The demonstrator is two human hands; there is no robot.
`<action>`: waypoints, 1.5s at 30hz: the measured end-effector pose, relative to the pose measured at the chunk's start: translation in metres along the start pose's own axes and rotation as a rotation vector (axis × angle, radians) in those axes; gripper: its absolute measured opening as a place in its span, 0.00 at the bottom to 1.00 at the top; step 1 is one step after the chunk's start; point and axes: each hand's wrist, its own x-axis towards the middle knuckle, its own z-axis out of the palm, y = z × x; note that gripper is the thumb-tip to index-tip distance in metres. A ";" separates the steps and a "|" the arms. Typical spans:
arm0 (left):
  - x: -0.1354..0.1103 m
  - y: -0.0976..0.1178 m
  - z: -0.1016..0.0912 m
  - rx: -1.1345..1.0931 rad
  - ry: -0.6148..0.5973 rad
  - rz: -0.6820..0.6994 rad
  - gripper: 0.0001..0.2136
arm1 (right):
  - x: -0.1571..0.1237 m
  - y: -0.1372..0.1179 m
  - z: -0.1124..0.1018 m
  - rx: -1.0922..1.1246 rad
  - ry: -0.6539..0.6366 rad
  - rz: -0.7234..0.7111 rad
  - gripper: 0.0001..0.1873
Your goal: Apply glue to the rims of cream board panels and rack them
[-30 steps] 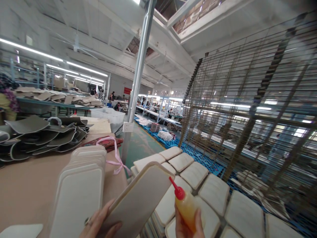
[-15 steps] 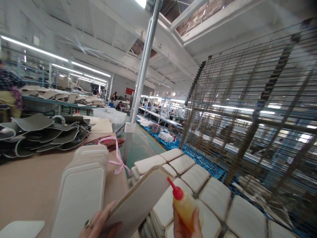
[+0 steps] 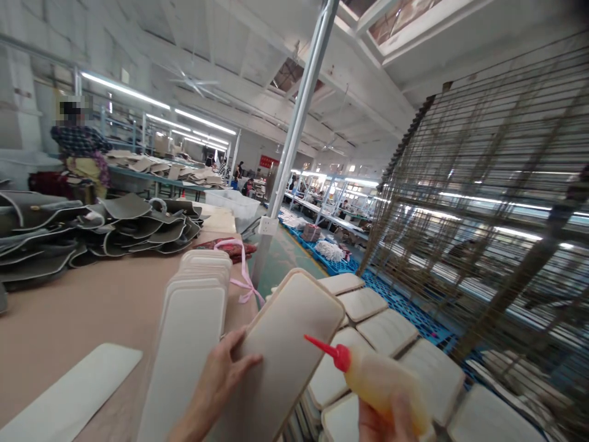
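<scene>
My left hand grips the left edge of a long white panel with rounded corners and a tan rim, thumb on its face. The panel is held tilted in front of me. In my right hand is a squeeze bottle of yellowish liquid with a red nozzle. The bottle lies nearly sideways, its tip pointing left over the panel's face; whether it touches cannot be told. Left of the panel, a stack of similar white panels rests on the brown tabletop.
A loose white piece lies on the table at left, with grey-green pieces heaped behind. Several panel stacks stand on the right, near a blue pallet and a wire rack. A metal post rises ahead. A person stands far left.
The view has swung left. The panel has turned its face more toward me, and my left hand shows more fully. The bottle has tipped from upright toward sideways.
</scene>
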 end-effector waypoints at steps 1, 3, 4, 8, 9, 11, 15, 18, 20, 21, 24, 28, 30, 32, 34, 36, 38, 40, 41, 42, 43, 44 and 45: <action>0.003 0.004 0.000 -0.059 -0.067 -0.023 0.20 | 0.004 -0.002 0.006 -0.008 0.003 -0.075 0.27; 0.007 0.011 0.001 -0.175 -0.187 -0.050 0.21 | 0.011 -0.006 0.018 -0.033 -0.011 -0.129 0.25; 0.009 0.014 0.001 -0.228 -0.240 -0.059 0.21 | 0.013 -0.007 0.023 -0.046 -0.026 -0.153 0.24; 0.015 0.021 -0.001 -0.373 -0.396 -0.097 0.21 | 0.009 0.002 0.018 -0.114 -0.093 -0.187 0.26; 0.017 0.022 -0.003 -0.380 -0.411 -0.101 0.20 | 0.005 0.008 0.011 -0.139 -0.100 -0.180 0.25; 0.020 0.022 -0.005 -0.370 -0.410 -0.103 0.20 | -0.005 0.020 -0.002 -0.209 -0.113 -0.153 0.26; 0.021 0.022 -0.007 -0.320 -0.399 -0.123 0.20 | -0.004 0.020 -0.005 -0.317 -0.129 -0.197 0.32; 0.018 0.023 -0.005 -0.296 -0.408 -0.140 0.20 | 0.018 0.001 0.014 -0.255 -0.118 -0.344 0.27; 0.017 0.023 -0.003 -0.305 -0.421 -0.149 0.19 | 0.025 -0.002 0.020 -0.241 -0.138 -0.386 0.27; 0.018 0.023 -0.003 -0.319 -0.431 -0.153 0.19 | 0.023 0.001 0.019 -0.257 -0.159 -0.375 0.29; 0.022 0.021 -0.005 -0.372 -0.451 -0.160 0.18 | 0.004 0.019 0.010 -0.364 -0.257 -0.265 0.36; 0.027 0.022 -0.008 -0.393 -0.480 -0.178 0.16 | -0.002 0.019 0.020 -0.433 -0.311 -0.302 0.38; 0.028 0.024 -0.008 -0.405 -0.516 -0.202 0.16 | 0.007 0.011 0.032 -0.403 -0.277 -0.386 0.39; 0.030 0.025 -0.007 -0.428 -0.546 -0.225 0.16 | 0.012 0.009 0.035 -0.384 -0.300 -0.406 0.41; 0.034 0.024 -0.007 -0.438 -0.538 -0.234 0.16 | 0.006 0.016 0.025 -0.438 -0.357 -0.353 0.42; 0.038 0.022 -0.007 -0.419 -0.512 -0.239 0.16 | -0.003 0.025 0.012 -0.527 -0.473 -0.268 0.42; 0.040 0.021 -0.008 -0.387 -0.503 -0.239 0.16 | -0.004 0.025 0.008 -0.611 -0.503 -0.262 0.42; 0.041 0.022 -0.008 -0.364 -0.526 -0.234 0.16 | 0.006 0.017 0.017 -0.546 -0.363 -0.383 0.43; 0.040 0.023 -0.008 -0.364 -0.544 -0.232 0.16 | 0.013 0.011 0.022 -0.513 -0.321 -0.426 0.42; 0.039 0.024 -0.007 -0.369 -0.562 -0.234 0.16 | 0.019 0.007 0.026 -0.471 -0.311 -0.458 0.42; 0.039 0.025 -0.007 -0.378 -0.574 -0.239 0.17 | 0.023 0.005 0.028 -0.453 -0.311 -0.465 0.40; 0.039 0.025 -0.006 -0.389 -0.576 -0.244 0.17 | 0.024 0.005 0.026 -0.456 -0.330 -0.449 0.40; 0.038 0.025 -0.006 -0.399 -0.567 -0.250 0.17 | 0.021 0.007 0.022 -0.467 -0.359 -0.414 0.39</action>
